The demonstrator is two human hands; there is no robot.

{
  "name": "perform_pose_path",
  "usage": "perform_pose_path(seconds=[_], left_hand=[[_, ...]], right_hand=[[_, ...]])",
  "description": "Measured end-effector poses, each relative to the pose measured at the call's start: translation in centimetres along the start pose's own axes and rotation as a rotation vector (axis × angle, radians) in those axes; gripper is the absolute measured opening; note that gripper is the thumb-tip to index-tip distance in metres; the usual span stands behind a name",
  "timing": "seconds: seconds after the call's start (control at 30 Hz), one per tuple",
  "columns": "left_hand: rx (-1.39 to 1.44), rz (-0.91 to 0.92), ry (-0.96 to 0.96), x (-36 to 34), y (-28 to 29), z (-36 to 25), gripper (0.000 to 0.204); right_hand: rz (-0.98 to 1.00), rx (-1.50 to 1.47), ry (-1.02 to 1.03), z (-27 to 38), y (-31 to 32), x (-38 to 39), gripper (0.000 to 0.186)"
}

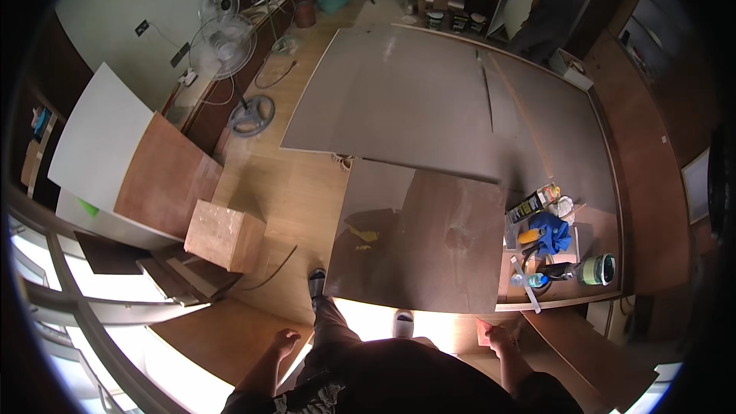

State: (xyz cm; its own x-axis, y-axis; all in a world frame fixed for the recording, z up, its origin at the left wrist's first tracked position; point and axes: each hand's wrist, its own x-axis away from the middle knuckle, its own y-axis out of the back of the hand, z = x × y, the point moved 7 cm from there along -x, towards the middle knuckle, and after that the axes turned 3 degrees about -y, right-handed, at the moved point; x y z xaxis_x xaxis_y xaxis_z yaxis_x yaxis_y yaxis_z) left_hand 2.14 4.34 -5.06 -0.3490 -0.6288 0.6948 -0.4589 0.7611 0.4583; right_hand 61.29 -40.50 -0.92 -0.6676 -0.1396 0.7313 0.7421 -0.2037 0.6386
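Note:
My left hand (287, 342) hangs at the left of my body with its fingers curled in, and nothing shows in it. On the other side, my right hand (503, 338) is closed on a flat reddish piece (484, 332); what it is exactly, I cannot make out. Both hands are below the near edge of a brown panel (414, 276). A darker, shiny patch covers the panel's left part, with small yellow scraps (365, 235) on it.
A large grey-brown sheet (383, 92) lies beyond the panel. At right are a blue cloth (550, 231), an orange bottle (529, 236) and a green tub (598, 269). A wooden box (222, 235) and a fan (249, 115) stand left. Another person (546, 8) is far right.

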Motion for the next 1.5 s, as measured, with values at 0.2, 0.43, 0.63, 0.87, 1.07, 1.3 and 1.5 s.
perform_pose_path(seconds=[0.2, 0.43, 0.63, 0.87, 1.07, 1.3, 1.5], left_hand=[[0.214, 0.080, 0.330, -7.4, 8.7, 2.7, 0.028], [0.073, 0.292, 0.521, -13.9, 17.4, -0.2, 0.030], [-0.405, 0.573, 0.125, -20.8, 16.1, -7.0, 0.023], [-1.201, 0.520, -0.861, -24.5, 15.2, -15.6, 0.026], [-0.682, 0.311, -0.327, -27.4, 20.8, -20.6, 0.037], [-0.628, 0.656, -0.306, -32.4, 17.2, -26.2, 0.037], [-1.128, 1.082, -0.517, -33.1, 15.1, -24.1, 0.035]], right_hand=[[-0.030, 0.486, 0.024, 3.8, -2.3, 9.4, 0.026], [-0.191, 0.357, -0.081, 14.7, -1.8, 16.2, 0.026], [-0.301, -0.164, -0.149, 18.5, -5.2, 20.4, 0.017], [-0.180, -0.161, -0.098, 16.3, -15.3, 17.9, 0.031], [-0.136, -0.503, -0.384, 13.7, -21.6, 19.5, 0.016], [-0.171, -0.800, -0.782, 20.7, -23.0, 25.2, 0.030], [-0.304, -0.898, -0.624, 28.0, -30.8, 32.9, 0.025]])
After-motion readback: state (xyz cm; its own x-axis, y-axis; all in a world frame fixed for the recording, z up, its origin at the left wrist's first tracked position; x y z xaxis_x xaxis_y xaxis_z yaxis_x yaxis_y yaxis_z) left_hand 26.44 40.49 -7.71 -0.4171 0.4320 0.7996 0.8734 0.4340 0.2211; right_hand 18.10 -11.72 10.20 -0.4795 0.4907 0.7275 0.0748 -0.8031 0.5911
